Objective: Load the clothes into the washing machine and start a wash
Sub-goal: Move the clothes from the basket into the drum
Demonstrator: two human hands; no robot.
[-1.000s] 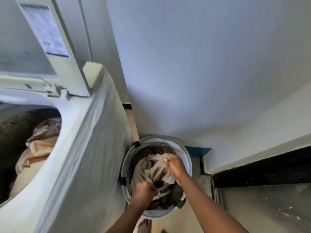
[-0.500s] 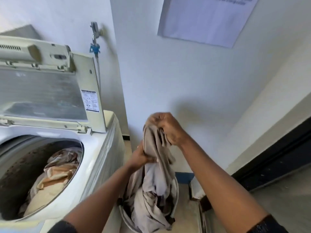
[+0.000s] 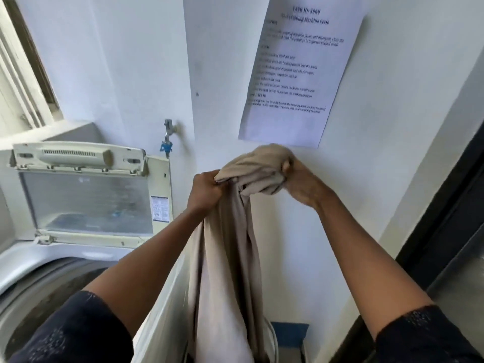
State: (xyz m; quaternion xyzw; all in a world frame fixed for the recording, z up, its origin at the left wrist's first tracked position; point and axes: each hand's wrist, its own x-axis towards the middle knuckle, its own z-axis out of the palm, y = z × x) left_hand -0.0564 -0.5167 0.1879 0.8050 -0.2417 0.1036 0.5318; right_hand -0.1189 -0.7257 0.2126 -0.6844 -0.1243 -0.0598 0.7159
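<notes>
A long beige cloth [image 3: 225,263] hangs from both my hands, lifted high to the right of the washing machine [image 3: 31,263]. My left hand [image 3: 203,191] grips a bunched part of it. My right hand [image 3: 301,182] holds the folded top end, a little higher. The cloth's lower end drops out of sight at the bottom. The machine is a top loader with its lid [image 3: 86,195] standing open; my left arm hides most of the dark drum [image 3: 62,286]. A thin piece of the laundry basket's rim [image 3: 272,336] shows behind the cloth.
A printed sheet of paper [image 3: 301,66] is stuck on the white wall ahead. A tap with a blue fitting [image 3: 167,138] sits above the machine's back right corner. A window frame [image 3: 23,72] is at upper left, a dark door frame [image 3: 445,224] at right.
Both hands have pulled the beige cloth up out of the basket and raised it higher. The view has tilted up from the basket to the wall and the paper.
</notes>
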